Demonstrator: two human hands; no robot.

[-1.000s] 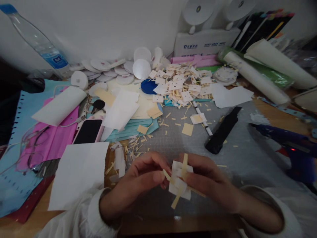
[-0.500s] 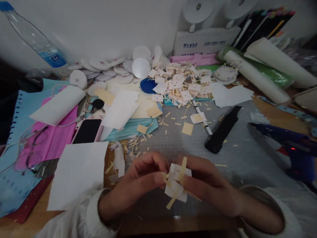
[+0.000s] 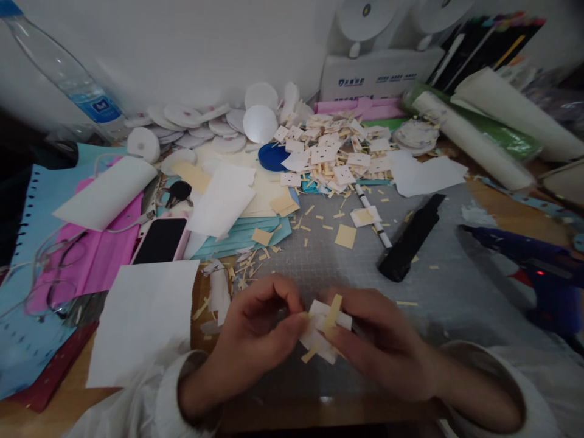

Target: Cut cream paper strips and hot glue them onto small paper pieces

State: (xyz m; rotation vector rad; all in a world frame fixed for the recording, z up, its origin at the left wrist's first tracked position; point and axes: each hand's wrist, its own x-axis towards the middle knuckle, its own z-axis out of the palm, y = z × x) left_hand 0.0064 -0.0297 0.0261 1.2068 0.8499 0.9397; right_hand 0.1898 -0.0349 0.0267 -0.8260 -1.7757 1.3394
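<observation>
Between my hands is a small white square card (image 3: 319, 347) with pale yellow paper strips threaded through it. My right hand (image 3: 387, 347) grips its right side, thumb on top by the upper yellow strip (image 3: 334, 309). My left hand (image 3: 262, 334) is closed in a pinch at the card's left edge, where a strip end appears to sit between thumb and forefinger; the fingertips cover most of it. Another strip end (image 3: 309, 355) sticks out at the lower left. Beyond them, a heap of similar cards with slots and strips (image 3: 326, 152) lies at the back of the cutting mat (image 3: 296, 261).
A blue glue gun (image 3: 547, 274) with a red light lies at right. Nearer the middle are a black cutter (image 3: 410, 240) and a white pen (image 3: 371, 213). At left are a phone (image 3: 162, 241), white paper (image 3: 141, 322) and glasses (image 3: 57, 292). White discs (image 3: 201, 125) line the wall.
The card has tilted and shifted slightly, and its lower strip end now shows shorter. My left hand has moved a little, its thumb still at the card's left edge.
</observation>
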